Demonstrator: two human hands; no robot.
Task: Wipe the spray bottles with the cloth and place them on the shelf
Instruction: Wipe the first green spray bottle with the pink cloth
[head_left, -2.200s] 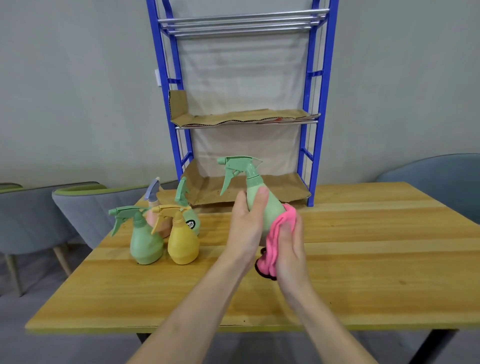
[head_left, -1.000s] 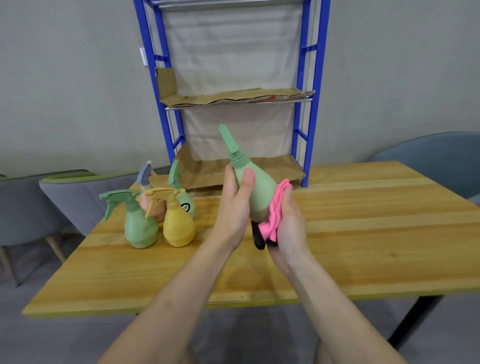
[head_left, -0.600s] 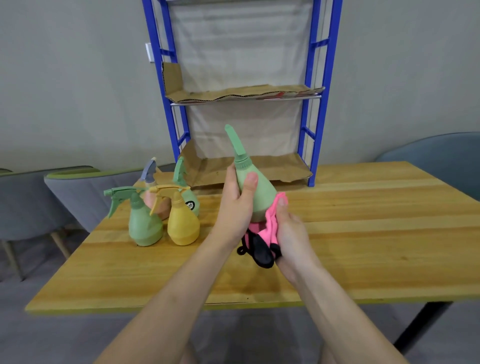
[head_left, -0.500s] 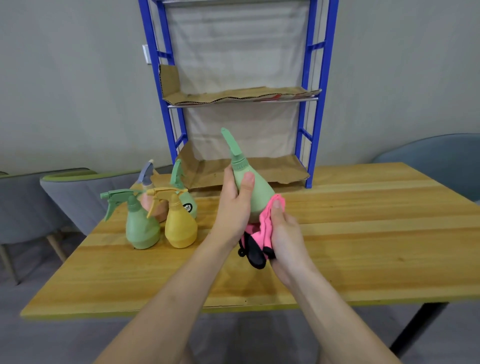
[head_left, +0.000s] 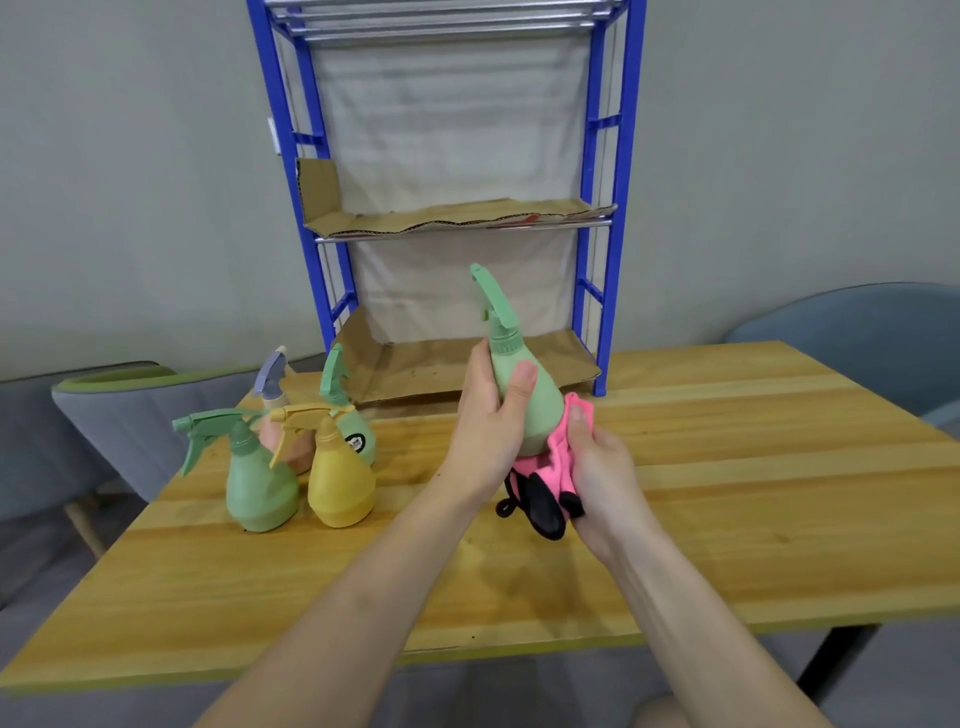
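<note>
1. Pale green plastic, smooth and pear-shaped: the spray bottle (head_left: 530, 405) you are wiping is in the air over the middle of the wooden table (head_left: 727, 493), just in front of the shelf's bottom tier, with its trigger head leaning up and left. Your left hand (head_left: 491, 431) wraps thumb and fingers round its upper body, below the ribbed collar.
2. Your right hand (head_left: 597, 467) pinches the soft pink cloth (head_left: 558, 447) against the bottle's lower right side. A black part of the cloth hangs underneath, close to the tabletop.
3. The body is slick and tapered, so a hard rub from the right could twist it out of your left grip.
4. The dangling black end could drag or snag as you lift the bottle toward the blue metal shelf (head_left: 605, 312).
5. The cardboard liner (head_left: 415, 369) looks creased and wavy, and a bottle set on a ridge may rock.
6. The four waiting bottles (head_left: 340, 483) crowd together at the left. They are round-bodied with jutting triggers, so a careless reach could topple several.
</note>
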